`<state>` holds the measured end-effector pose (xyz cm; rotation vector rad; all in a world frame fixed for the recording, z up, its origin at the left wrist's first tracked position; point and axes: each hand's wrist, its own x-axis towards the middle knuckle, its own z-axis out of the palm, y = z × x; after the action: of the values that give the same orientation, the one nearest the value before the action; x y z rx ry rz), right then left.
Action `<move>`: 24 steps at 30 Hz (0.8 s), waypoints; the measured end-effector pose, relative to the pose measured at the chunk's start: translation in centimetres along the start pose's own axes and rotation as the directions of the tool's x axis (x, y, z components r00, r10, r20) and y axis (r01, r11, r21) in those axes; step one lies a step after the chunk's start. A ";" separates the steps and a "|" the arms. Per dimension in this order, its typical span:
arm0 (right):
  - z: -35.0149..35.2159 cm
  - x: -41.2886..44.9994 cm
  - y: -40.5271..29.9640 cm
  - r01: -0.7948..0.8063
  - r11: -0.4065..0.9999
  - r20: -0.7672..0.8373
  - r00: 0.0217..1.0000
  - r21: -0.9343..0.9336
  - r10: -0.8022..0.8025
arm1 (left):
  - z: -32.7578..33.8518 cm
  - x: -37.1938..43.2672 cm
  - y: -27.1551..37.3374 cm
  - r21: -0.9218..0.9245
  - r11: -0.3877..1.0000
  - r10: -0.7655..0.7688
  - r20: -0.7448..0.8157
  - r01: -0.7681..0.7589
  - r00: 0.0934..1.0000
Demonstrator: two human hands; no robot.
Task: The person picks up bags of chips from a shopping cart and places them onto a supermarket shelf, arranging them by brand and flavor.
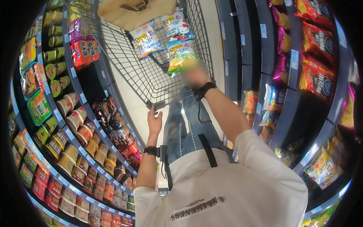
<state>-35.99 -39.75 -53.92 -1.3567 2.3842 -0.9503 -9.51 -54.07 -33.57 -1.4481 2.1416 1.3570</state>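
My left hand (155, 120) is at the near left corner of a wire shopping cart (133, 85). Its fingers are apart, and a fingertip meets the dark plastic corner piece (157, 105). Inside the cart, my right hand (195, 74) is at the near end of a green-and-yellow snack bag (180, 54). Blur covers this hand, so its grip is unclear. Farther in lie a white-and-blue snack bag (146, 39) and another snack bag with a cartoon cat (178, 25).
A brown paper bag (113, 14) takes up the cart's far end. Instant noodle cups (75, 119) and packaged foods line the left shelves. Red chip bags (316, 68) and other snacks fill parts of the right shelves. Tiled floor (211, 11) runs between them.
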 end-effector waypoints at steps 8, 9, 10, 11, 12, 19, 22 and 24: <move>-0.8 -2.9 -5.1 -0.197 0.163 0.084 0.846 0.967 0.527 | -2.0 2.1 0.6 0.045 0.998 -0.051 0.191 0.043 0.980; -2.2 -2.9 -6.4 -0.247 -0.004 0.205 0.799 0.969 0.565 | -2.4 1.9 0.3 0.107 0.993 -0.068 0.218 0.045 0.974; -3.5 -2.9 -7.9 -0.276 -0.181 0.328 0.737 0.944 0.590 | -2.8 1.7 0.5 0.114 0.993 -0.061 0.227 0.036 0.972; -5.4 -2.3 -9.6 -0.304 -0.347 0.456 0.690 0.887 0.563 | -3.0 1.5 0.0 0.105 0.994 -0.050 0.216 0.028 0.975; -7.6 -1.7 -11.3 -0.310 -0.501 0.570 0.625 0.808 0.533 | -3.1 1.7 -0.5 0.054 0.999 -0.007 0.204 -0.005 0.979; -15.4 1.3 -20.4 -0.385 -0.394 0.551 0.580 0.835 0.600 | -5.6 1.5 4.8 -0.425 0.899 0.038 0.321 0.108 0.946; -21.3 2.6 -27.3 -0.324 -0.412 0.512 0.686 0.851 0.517 | -7.8 0.6 7.5 -0.616 0.722 0.036 0.488 0.314 0.872; -24.3 1.8 -31.4 -0.315 -0.311 0.435 0.753 0.897 0.494 | -9.5 0.2 8.8 -0.730 0.436 0.198 0.648 0.526 0.735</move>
<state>-27.67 -42.24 -15.10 0.2904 0.9946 -1.8946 -14.01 -60.79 -23.53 -1.0302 0.6741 2.6008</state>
